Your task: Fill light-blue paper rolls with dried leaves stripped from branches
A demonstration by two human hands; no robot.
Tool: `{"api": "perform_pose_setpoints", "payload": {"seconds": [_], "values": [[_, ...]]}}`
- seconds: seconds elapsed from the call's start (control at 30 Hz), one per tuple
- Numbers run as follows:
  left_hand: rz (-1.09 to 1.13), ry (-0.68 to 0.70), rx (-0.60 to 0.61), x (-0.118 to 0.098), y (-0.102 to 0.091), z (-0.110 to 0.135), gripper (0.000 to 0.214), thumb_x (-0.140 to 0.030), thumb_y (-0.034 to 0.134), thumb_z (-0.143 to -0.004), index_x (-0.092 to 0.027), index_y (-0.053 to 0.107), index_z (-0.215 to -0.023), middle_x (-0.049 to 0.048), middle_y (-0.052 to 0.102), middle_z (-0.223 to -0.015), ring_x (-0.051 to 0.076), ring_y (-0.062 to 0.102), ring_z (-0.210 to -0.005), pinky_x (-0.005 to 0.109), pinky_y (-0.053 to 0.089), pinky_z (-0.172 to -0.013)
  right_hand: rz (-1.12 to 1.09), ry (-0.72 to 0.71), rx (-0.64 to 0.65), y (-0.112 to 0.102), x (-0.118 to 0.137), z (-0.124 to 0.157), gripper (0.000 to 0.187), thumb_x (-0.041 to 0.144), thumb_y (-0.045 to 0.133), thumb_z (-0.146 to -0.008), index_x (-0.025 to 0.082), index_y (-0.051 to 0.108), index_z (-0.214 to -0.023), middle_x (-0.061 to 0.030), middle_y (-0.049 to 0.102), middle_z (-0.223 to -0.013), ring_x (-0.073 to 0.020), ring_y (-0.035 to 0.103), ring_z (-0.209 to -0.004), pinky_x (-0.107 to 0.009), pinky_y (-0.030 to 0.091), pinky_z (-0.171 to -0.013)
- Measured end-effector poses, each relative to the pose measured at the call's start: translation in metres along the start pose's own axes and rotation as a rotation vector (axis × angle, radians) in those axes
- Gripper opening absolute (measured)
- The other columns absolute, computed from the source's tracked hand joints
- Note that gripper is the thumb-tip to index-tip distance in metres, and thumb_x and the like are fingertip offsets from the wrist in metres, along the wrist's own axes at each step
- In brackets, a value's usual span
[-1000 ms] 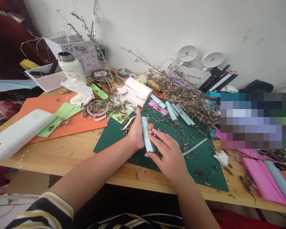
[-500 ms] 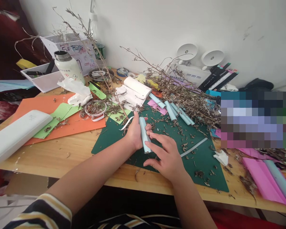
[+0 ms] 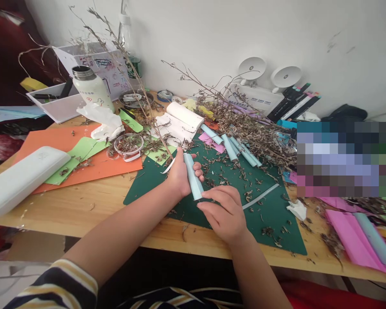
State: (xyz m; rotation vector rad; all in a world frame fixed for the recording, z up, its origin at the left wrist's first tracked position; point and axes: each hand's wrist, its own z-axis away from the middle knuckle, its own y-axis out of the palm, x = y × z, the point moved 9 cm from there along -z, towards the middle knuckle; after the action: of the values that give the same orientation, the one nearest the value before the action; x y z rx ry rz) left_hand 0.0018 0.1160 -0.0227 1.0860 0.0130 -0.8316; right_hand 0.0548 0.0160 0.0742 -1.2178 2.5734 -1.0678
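My left hand [image 3: 179, 176] is wrapped around a light blue rolled paper tube [image 3: 193, 176], its thumb along the far side and its fingertips showing on the right. The tube tilts with its lower end towards me, above a green cutting mat [image 3: 218, 189]. My right hand [image 3: 227, 210] has its thumb and index finger closed at that lower end, the index fingertip touching the rim. Whether a bit of leaf is also between them is too small to tell. More light blue tubes [image 3: 229, 148] lie on the mat behind, among scattered dried leaves.
Dried plant stems [image 3: 244, 124] spread across the back right. To the left are a white flask [image 3: 91, 88], a small clear tub of leaves [image 3: 128, 146], orange paper [image 3: 106, 165] and a long white case [image 3: 25, 178]. A translucent strip [image 3: 260, 196] and crumpled tissue [image 3: 297, 210] lie to the right.
My right hand's fingers have drawn together from a spread pose and come down to the tube's lower end. The tube has shifted slightly upwards and left in my left hand.
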Motion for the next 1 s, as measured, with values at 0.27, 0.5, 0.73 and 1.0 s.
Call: {"api": "perform_pose_setpoints", "payload": {"seconds": [0.27,0.5,0.73,1.0], "values": [[0.141,0.085,0.041,-0.015,0.003,0.003,0.047,-0.059,0.018,-0.08,-0.019,0.041,-0.071,-0.0065,0.03,-0.044,0.007,0.033,-0.033,0.019,0.033,-0.036,-0.087,0.257,0.058,0.009,-0.024,0.005,0.01,0.018,0.053,-0.077,0.021,0.062,-0.072,-0.0022,0.06,-0.067,-0.013,0.054,-0.064,-0.027,0.046,-0.058],[0.232,0.236,0.076,-0.027,0.004,0.009,0.048,-0.059,0.019,-0.08,-0.019,0.042,-0.068,-0.0057,0.031,-0.043,0.007,0.033,-0.034,0.018,0.033,-0.038,-0.263,0.617,0.192,0.033,-0.042,0.016,0.009,0.021,0.058,-0.071,0.02,0.064,-0.064,-0.0004,0.063,-0.063,-0.0115,0.055,-0.055,-0.023,0.044,-0.051],[0.265,0.34,0.122,-0.032,0.012,0.023,0.054,-0.062,0.016,-0.079,-0.018,0.044,-0.066,-0.0051,0.031,-0.043,0.007,0.033,-0.034,0.019,0.034,-0.039,-0.768,1.126,0.17,0.059,-0.06,0.046,0.011,0.03,0.064,-0.06,0.019,0.066,-0.063,-0.0012,0.065,-0.059,-0.0099,0.05,-0.047,-0.023,0.041,-0.046],[0.266,0.34,0.141,-0.032,0.015,0.023,0.054,-0.06,0.014,-0.08,-0.017,0.044,-0.066,-0.0051,0.03,-0.042,0.006,0.031,-0.034,0.019,0.033,-0.038,-1.128,1.289,0.094,0.076,-0.057,0.055,0.014,0.03,0.065,-0.06,0.015,0.063,-0.059,-0.0021,0.064,-0.057,-0.0062,0.048,-0.04,-0.019,0.031,-0.039]]}}
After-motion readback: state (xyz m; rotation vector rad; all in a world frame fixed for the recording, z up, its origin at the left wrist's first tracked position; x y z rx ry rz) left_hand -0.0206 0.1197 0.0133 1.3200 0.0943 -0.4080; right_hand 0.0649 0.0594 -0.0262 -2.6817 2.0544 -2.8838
